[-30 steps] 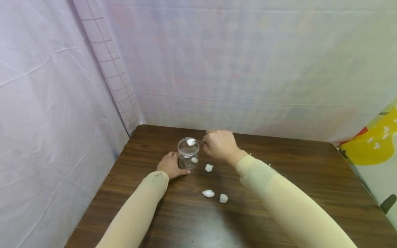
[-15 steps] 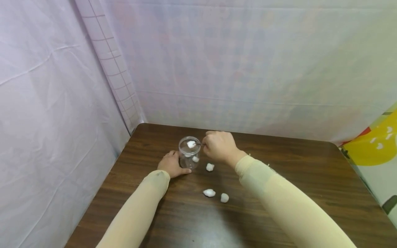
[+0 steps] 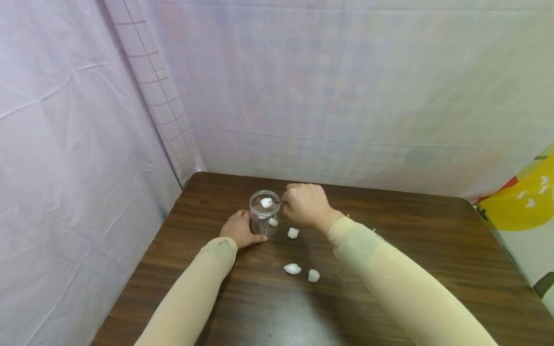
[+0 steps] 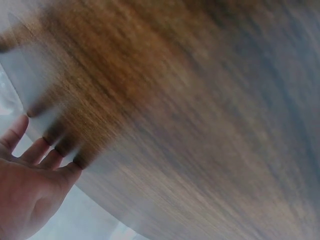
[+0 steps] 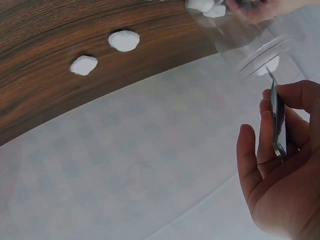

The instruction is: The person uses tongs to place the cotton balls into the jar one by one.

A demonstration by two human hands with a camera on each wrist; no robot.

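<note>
One clear, round-mouthed jar holds white tufts, seemingly cotton.

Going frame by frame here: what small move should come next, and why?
Probably loosen the tweezers in the right hand to drop the white piece: it's at the open mouth of the clear jar, other white pieces show inside, and the left hand holds the jar.
</note>
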